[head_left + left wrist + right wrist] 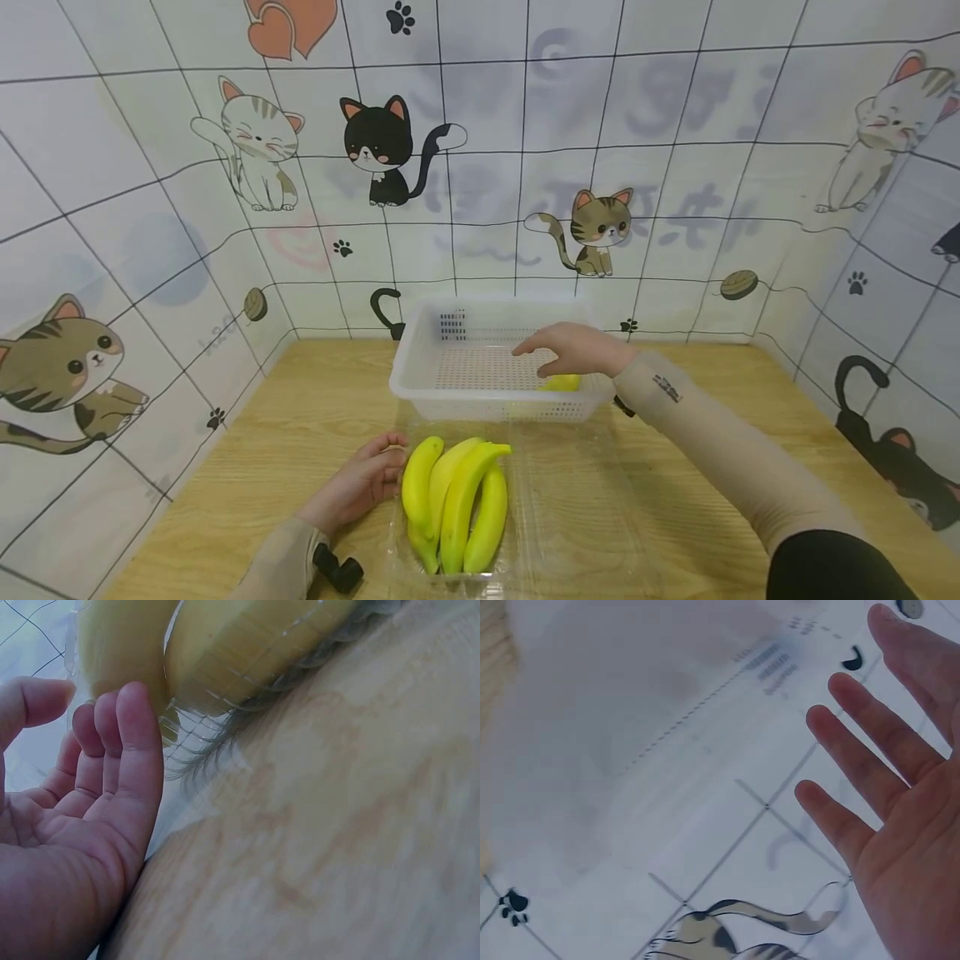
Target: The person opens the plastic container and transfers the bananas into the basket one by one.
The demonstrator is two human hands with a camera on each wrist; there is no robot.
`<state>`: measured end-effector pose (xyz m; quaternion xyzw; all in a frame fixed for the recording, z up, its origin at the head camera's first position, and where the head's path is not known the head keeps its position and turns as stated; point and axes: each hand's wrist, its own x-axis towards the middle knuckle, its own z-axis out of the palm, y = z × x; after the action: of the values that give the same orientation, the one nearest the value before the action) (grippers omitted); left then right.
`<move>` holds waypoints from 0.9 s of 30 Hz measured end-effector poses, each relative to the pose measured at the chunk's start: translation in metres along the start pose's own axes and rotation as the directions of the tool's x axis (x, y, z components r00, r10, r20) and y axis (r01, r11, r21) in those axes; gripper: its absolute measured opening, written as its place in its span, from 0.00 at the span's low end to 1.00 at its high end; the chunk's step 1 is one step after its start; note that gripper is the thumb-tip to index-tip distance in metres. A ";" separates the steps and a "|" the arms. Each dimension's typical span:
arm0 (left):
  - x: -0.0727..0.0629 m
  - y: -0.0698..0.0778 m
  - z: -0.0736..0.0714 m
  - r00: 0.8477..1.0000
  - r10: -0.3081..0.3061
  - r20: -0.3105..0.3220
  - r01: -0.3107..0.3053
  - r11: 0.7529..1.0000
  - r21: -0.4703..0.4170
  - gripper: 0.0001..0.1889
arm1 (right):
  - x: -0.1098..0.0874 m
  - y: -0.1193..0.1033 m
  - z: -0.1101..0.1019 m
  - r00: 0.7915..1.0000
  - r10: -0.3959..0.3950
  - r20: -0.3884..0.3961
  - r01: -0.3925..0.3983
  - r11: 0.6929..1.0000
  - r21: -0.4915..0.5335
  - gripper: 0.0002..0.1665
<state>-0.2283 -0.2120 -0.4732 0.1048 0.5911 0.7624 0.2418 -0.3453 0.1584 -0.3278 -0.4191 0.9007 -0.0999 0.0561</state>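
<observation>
We had our R hand (572, 348) empty, fingers apart, above the white basket (465, 396), where a yellow item (562, 383) lay. Our L hand (367, 477), loose, sat by the clear container (513, 542) holding the bananas (457, 517), prob. to steady it, tho contact was unclear.

You have open room above the white basket (446, 402), where your right hand (573, 346) hangs, though the raised rim bars a low sideways pass. The cat-print backdrop (487, 196) blocks the way behind. Your right sleeve (720, 450) slants across the right side of the bench (322, 387). Bananas (459, 517) crowd the left half of the clear container (577, 500), with your left hand (367, 479) at its left side; the right half offers room from above.
</observation>
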 end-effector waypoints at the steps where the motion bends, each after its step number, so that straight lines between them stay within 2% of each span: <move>1: 0.000 0.000 0.000 1.000 -0.003 -0.002 0.003 1.000 -0.004 0.07 | -0.001 -0.005 -0.002 1.000 -0.010 -0.011 0.010 1.000 -0.015 0.28; 6: -0.001 0.001 0.001 1.000 -0.011 0.000 0.011 1.000 -0.020 0.07 | -0.003 -0.034 -0.007 0.994 -0.098 -0.057 0.091 0.990 -0.106 0.26; 11: 0.000 0.001 0.002 1.000 -0.008 -0.005 0.008 1.000 -0.014 0.07 | -0.005 -0.065 -0.005 0.964 -0.254 -0.085 0.236 0.955 -0.181 0.24; 15: -0.001 -0.001 0.001 1.000 -0.007 0.004 0.007 1.000 -0.024 0.07 | -0.003 -0.088 0.005 0.939 -0.340 -0.052 0.320 0.919 -0.229 0.23; 21: -0.001 -0.003 0.000 1.000 0.004 0.020 -0.003 1.000 -0.026 0.07 | -0.002 -0.119 0.024 0.915 -0.402 0.025 0.393 0.878 -0.273 0.24; 27: 0.002 -0.003 -0.002 1.000 0.010 0.005 -0.010 1.000 -0.006 0.07 | 0.001 -0.137 0.048 0.860 -0.503 0.086 0.498 0.789 -0.360 0.30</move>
<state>-0.2301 -0.2125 -0.4764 0.1089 0.5876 0.7652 0.2396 -0.2351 0.0651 -0.3434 -0.6444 0.7603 0.0574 -0.0587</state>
